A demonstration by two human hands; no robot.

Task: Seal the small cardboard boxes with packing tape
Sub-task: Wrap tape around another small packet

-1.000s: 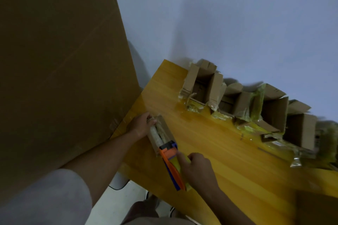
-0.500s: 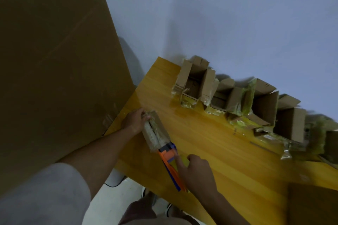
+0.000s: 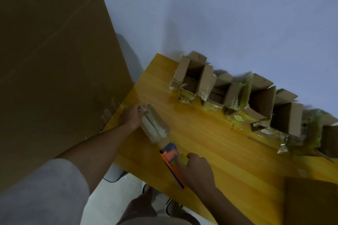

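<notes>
Yellow wood fills the lower right of the frame: a counter running up to a pale blue wall. Left of centre, the left hand holds the far end of a small box, fingers curled over its edge. That box lies on the counter near the left edge, its top seam covered in clear tape. Just below it, toward the bottom of the frame, the right hand is wrapped around a tape gun, orange and blue with a yellow roll under the fingers. The gun's head sits at the near end of the box, and a strip of tape runs from it onto the box.

Further out, along the wall in the upper right, a row of open boxes stands with flaps up, loose clear tape crumpled around their bases. A large cardboard sheet fills the upper left, leaning beside the counter. In the lower right corner sits a flat brown piece, too dim to identify. At the bottom left a grey sleeve covers the left upper arm, and the floor shows below the counter's edge.
</notes>
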